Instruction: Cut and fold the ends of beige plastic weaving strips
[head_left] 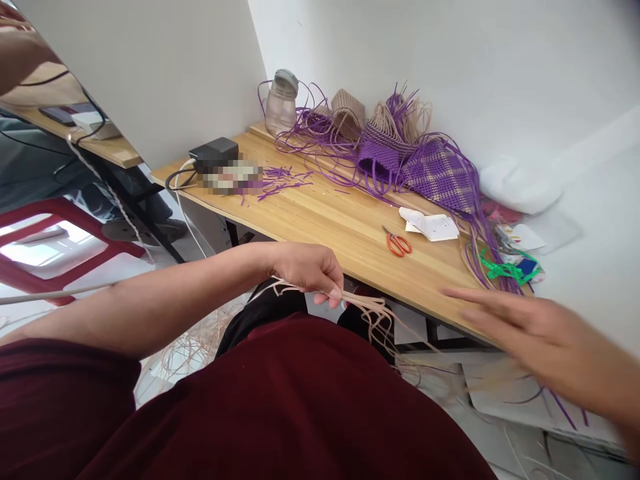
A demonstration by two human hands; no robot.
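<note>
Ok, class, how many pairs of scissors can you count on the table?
1: the orange-handled scissors lie on the table, by the folded white paper. More could be hidden in the clutter at the table's right end.

The person wears a plain, deep maroon top (310, 407), its front rounded over the belly. Its left sleeve (65, 387) is short, the hem circling the arm. Black legwear (245, 323) shows just beyond the top's front edge. Left hand (313, 272) and right hand (545, 340) are bare.
</note>
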